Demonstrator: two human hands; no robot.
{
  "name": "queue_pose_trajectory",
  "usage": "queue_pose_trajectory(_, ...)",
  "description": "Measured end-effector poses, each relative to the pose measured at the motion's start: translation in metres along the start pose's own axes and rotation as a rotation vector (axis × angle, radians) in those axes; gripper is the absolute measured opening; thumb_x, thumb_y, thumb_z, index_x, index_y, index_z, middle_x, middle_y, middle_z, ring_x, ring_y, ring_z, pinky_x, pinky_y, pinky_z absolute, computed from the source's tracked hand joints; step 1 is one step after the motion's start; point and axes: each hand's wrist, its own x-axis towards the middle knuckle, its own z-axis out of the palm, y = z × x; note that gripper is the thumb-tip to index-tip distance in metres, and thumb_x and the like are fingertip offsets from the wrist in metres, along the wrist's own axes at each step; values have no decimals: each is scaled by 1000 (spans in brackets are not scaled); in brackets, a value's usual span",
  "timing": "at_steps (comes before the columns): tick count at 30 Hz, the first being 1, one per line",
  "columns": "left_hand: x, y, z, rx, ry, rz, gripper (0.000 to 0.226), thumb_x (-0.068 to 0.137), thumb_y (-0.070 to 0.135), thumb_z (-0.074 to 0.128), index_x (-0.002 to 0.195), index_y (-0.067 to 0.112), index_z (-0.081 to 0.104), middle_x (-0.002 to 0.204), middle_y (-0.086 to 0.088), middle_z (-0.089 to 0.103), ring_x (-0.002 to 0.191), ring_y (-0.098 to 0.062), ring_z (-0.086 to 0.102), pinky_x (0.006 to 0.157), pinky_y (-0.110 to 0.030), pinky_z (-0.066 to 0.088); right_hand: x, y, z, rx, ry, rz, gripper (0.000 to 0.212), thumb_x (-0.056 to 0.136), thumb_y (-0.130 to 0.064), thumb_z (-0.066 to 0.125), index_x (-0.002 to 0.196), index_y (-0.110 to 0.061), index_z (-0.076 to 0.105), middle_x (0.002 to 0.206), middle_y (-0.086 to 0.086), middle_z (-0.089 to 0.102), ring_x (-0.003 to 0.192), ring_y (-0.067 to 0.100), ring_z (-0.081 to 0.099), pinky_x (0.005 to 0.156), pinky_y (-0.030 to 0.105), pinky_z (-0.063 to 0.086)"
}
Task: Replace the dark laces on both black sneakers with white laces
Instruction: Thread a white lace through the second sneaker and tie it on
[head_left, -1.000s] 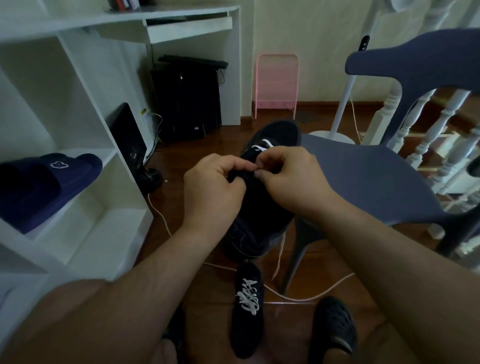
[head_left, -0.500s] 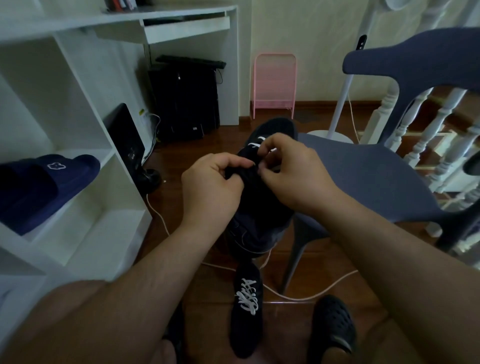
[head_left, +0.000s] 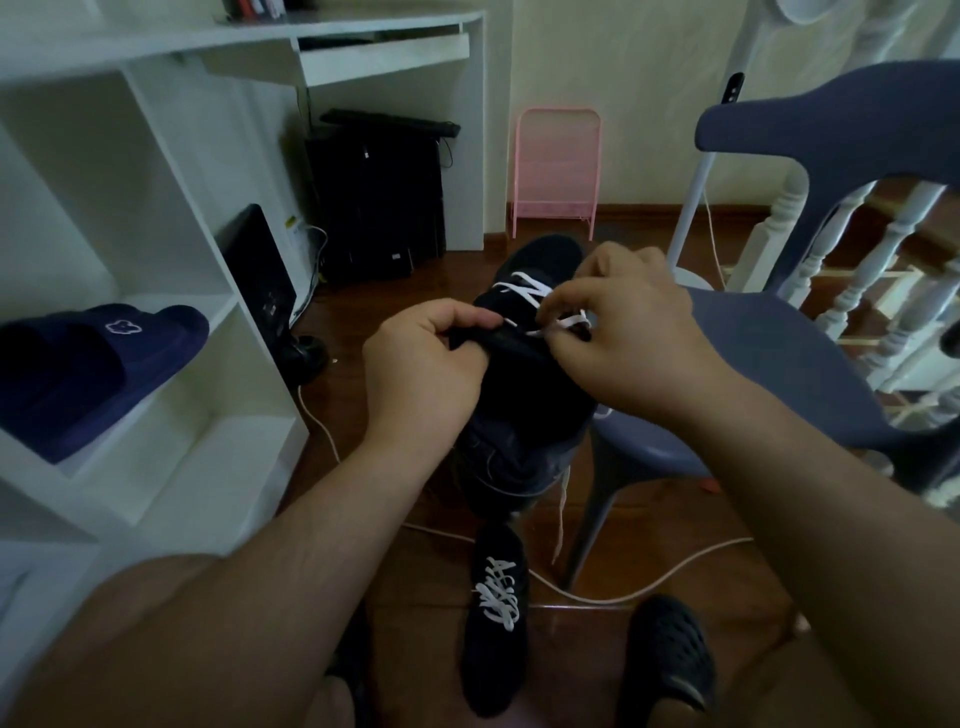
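A white shelf unit (head_left: 156, 218) fills the left side, a navy slipper (head_left: 98, 364) lying in one of its compartments. A blue-grey chair (head_left: 769, 364) stands on the right, its seat reaching in toward the middle. Under the white tabletop (head_left: 311, 31) at the back sits a black computer tower (head_left: 379, 202), with a pink rack (head_left: 558, 171) against the wall beside it.

One black sneaker (head_left: 524, 395) is held up in the middle, heel toward the camera, its right side at the chair seat's edge — whether it rests on the seat cannot be told. The left hand (head_left: 421, 374) grips the sneaker's left side by the eyelets, fingers curled over the edge. The right hand (head_left: 634, 338) pinches a white lace (head_left: 540, 301) between thumb and fingertips just above the tongue; the lace already crosses the eyelets nearer the toe, and a loose end hangs below the heel.

A second sneaker (head_left: 496, 613) (already laced in white) lies on the wooden floor (head_left: 613, 519) below, beside a black clog (head_left: 670, 649). A white cable (head_left: 623, 592) trails across the floor behind it.
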Motion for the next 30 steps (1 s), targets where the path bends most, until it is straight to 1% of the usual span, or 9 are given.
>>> queue_pose_trajectory(3,-1,1,-1,4,2,8,43,90,1,70,83,43,76,85,12,76,79,-3,74,68,-25,63,-4,-6,1,-115,-100,28,22,97,-48,61,112,-38,73,105,-4,41,105,21,32,81,40,30)
queue_pose_trajectory(6,-5,3,1,-1,-14,18,43,91,0,69,84,42,76,81,10,75,70,-4,70,57,-14,53,-3,-9,6,-89,-86,27,23,99,-50,59,112,-37,74,105,-4,42,110,25,36,81,41,30)
queue_pose_trajectory(12,-7,0,4,-25,-18,55,43,88,1,70,84,43,75,80,8,74,66,-5,67,59,-17,51,-2,-8,17,111,44,119,12,99,-46,62,104,-39,70,99,-13,58,114,23,43,83,41,28)
queue_pose_trajectory(15,-7,-3,6,-16,-15,70,45,88,2,69,83,46,75,84,7,74,71,-7,67,63,-20,53,-3,-10,20,179,69,104,17,96,-48,66,112,-42,69,103,-16,65,117,20,51,89,43,37)
queue_pose_trajectory(17,-6,-5,6,-8,-11,87,46,89,3,70,84,48,75,85,7,74,71,-7,66,63,-19,51,-4,-11,21,185,57,52,20,95,-47,68,115,-43,70,104,-16,68,114,22,57,91,51,47)
queue_pose_trajectory(22,-6,-6,3,33,-57,112,44,91,3,68,88,46,75,86,8,72,70,-6,65,58,-12,48,-3,-8,16,228,-36,-8,6,97,-42,64,97,-47,62,99,-18,59,107,19,53,90,56,48)
queue_pose_trajectory(25,0,-3,0,-53,-132,-9,39,94,7,73,103,45,73,93,8,75,78,-8,72,61,-19,57,-3,-6,18,137,-70,7,3,98,-43,62,99,-40,63,107,-9,44,104,18,39,88,50,46)
queue_pose_trajectory(27,5,-2,0,-212,-196,-232,44,93,8,78,119,42,68,104,0,77,87,-18,78,66,-34,64,-4,-4,19,32,-52,2,13,98,-43,62,104,-34,68,113,-4,39,105,21,35,82,46,44)
queue_pose_trajectory(30,14,-3,-1,-407,-251,-505,50,96,-2,71,137,24,62,127,-17,68,99,-30,76,66,-40,65,-4,-3,18,-22,-97,-115,12,99,-42,55,101,-34,63,120,-13,50,109,22,36,81,46,40)
